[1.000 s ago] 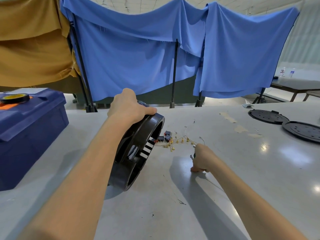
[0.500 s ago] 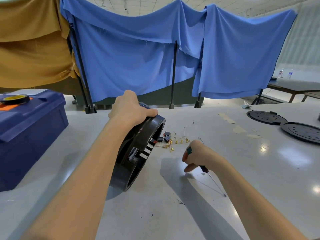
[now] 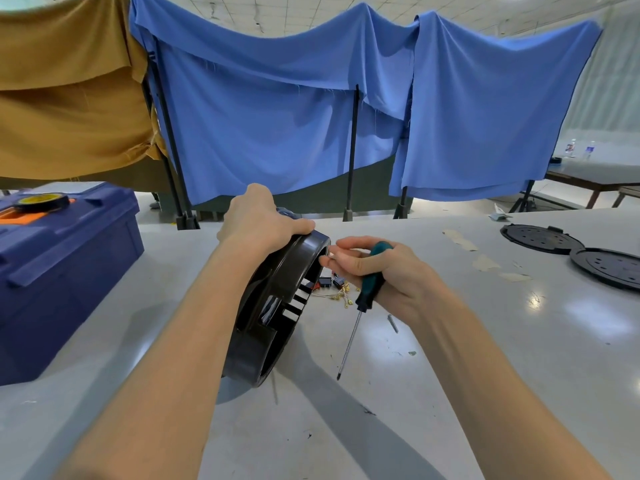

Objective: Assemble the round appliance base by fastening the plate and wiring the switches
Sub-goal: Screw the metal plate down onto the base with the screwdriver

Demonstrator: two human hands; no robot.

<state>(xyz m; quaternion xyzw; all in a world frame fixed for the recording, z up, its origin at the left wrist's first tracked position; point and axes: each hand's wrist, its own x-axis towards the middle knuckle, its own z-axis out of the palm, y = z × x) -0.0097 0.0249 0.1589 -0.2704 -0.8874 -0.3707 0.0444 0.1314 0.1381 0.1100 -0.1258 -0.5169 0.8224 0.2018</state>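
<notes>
Screwdriver (image 3: 371,285) raised to base (image 3: 284,268), switches (image 3: 329,282) half hidden behind, maybe loose screw (image 3: 392,323)

The round appliance base (image 3: 273,292) is dark moulded plastic with a smooth, glossy skin. The screwdriver (image 3: 363,299) has a teal-and-black handle, plastic by its look, and a thin bright metal shaft. The desk (image 3: 571,341) is smooth and glossy and mirrors the ceiling lights. At nine o'clock the toolbox (image 3: 62,271) is blue plastic with a dull sheen. At three o'clock the perforated plates (image 3: 609,268) look matt black. At twelve o'clock the blue cloth (image 3: 277,116) hangs matt and creased, with frayed edges.
</notes>
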